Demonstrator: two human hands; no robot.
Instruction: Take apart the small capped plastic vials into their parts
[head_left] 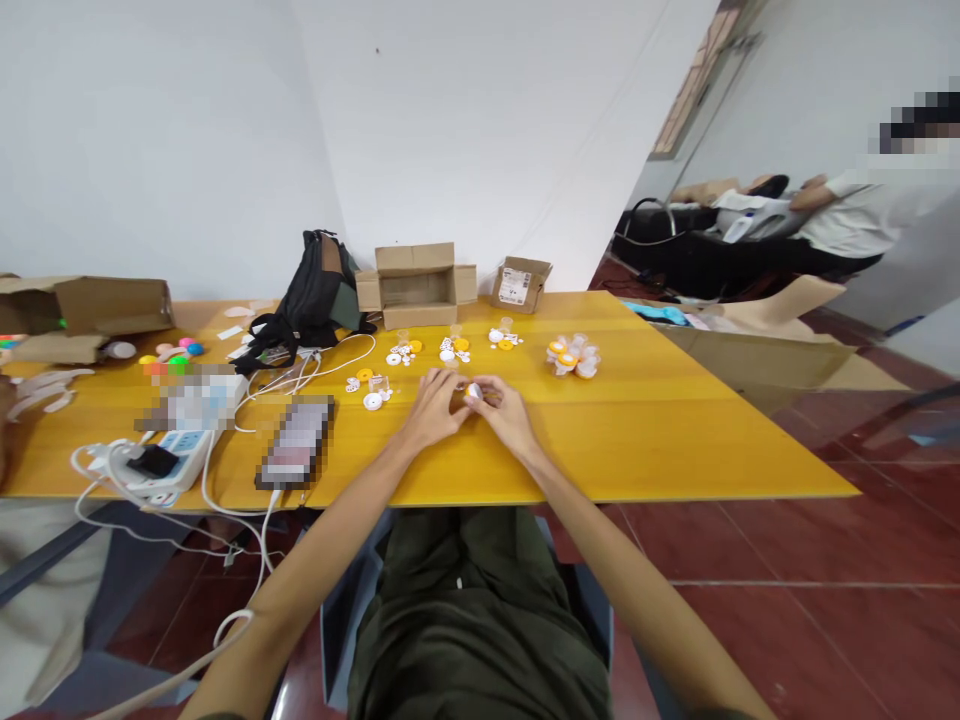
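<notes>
Just above the table, my left hand [437, 408] and my right hand [511, 418] meet at the fingertips around a small round white-and-orange cap [473, 392]. The thumb and fingers of my right hand pinch it. My left fingers curl in from the other side, partly hiding what they grip. Behind my hands lie loose sets of white discs [448, 355], orange rings [415, 347], small dotted pieces and clear cups [506, 325]. One more set, with a white disc [373, 401], is left of my left hand. To the right, several capped clear cups [574, 357] sit clustered together.
A phone [295, 442], white power strip [176, 460] and cables occupy the table's left. Farther back are a black backpack [319, 285], an open cardboard box [416, 285] and a smaller box [520, 284]. Another person [847, 215] sits at the far right.
</notes>
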